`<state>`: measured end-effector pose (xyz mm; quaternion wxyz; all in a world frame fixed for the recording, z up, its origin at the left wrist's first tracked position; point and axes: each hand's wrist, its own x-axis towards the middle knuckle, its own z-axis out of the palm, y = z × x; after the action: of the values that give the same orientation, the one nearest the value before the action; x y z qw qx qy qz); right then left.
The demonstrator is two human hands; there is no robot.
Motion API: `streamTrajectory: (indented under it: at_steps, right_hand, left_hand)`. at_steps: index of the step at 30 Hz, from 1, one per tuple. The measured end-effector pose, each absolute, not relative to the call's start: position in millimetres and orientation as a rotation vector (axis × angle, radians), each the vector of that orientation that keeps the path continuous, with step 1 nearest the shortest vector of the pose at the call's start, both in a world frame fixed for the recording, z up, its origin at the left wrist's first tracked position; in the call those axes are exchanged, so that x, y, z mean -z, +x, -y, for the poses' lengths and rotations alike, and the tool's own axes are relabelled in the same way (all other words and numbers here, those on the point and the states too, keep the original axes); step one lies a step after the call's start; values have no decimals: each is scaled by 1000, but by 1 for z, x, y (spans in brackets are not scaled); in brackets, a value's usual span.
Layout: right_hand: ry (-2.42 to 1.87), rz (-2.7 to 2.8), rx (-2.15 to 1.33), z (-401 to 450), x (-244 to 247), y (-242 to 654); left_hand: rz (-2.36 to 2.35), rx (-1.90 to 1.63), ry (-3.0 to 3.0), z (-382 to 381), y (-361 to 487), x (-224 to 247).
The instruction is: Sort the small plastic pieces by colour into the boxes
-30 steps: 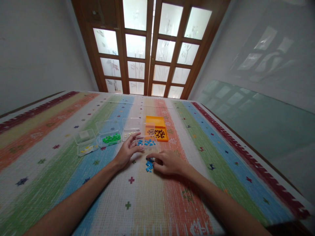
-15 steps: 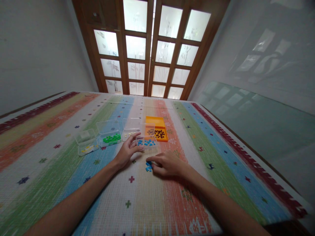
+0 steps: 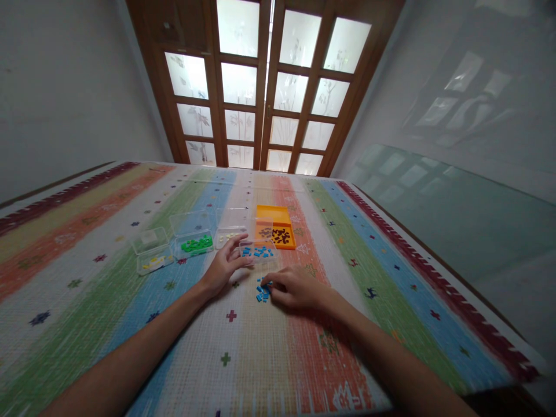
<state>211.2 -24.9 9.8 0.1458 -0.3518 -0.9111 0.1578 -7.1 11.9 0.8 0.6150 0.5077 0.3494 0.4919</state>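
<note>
My left hand (image 3: 225,266) is at the left end of a clear plastic box (image 3: 274,259), its thumb along the near side and its fingers at the far side. Small blue pieces (image 3: 257,252), which look like tiny building bricks, lie inside that box. Closer to me, a little pile of the same blue pieces (image 3: 261,297) rests on the striped tablecloth (image 3: 252,359). My right hand (image 3: 295,288) comes in from the right, fingers bent, index fingertip down at the pile. Blue shows between its index finger and thumb; the fingers partly cover the pieces.
Beyond the blue box stands an open orange box (image 3: 273,214) with dark brown pieces. To the left are open clear boxes with green pieces (image 3: 197,244), yellow pieces (image 3: 155,262) and whitish pieces (image 3: 225,238). Wooden doors with glass panes (image 3: 241,84) close off the far end.
The right index finger has bent inward from its outstretched pose, and the blue pieces under it lie more spread out and more visible. The left hand and the boxes have stayed put.
</note>
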Motion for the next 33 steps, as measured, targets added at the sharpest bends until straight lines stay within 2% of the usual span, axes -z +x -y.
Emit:
streamTrajectory:
  at_steps: [16, 22, 33]
  right_hand:
    - [-1030, 2687, -511, 28, -23, 210]
    - [-1178, 2687, -604, 27, -41, 219]
    - [-1492, 2552, -705, 24, -39, 219]
  left_hand:
    - [-825, -1132, 1201, -10, -8, -2]
    - [-852, -1108, 1206, -10, -8, -5]
    - [-856, -1105, 1214, -9, -8, -5]
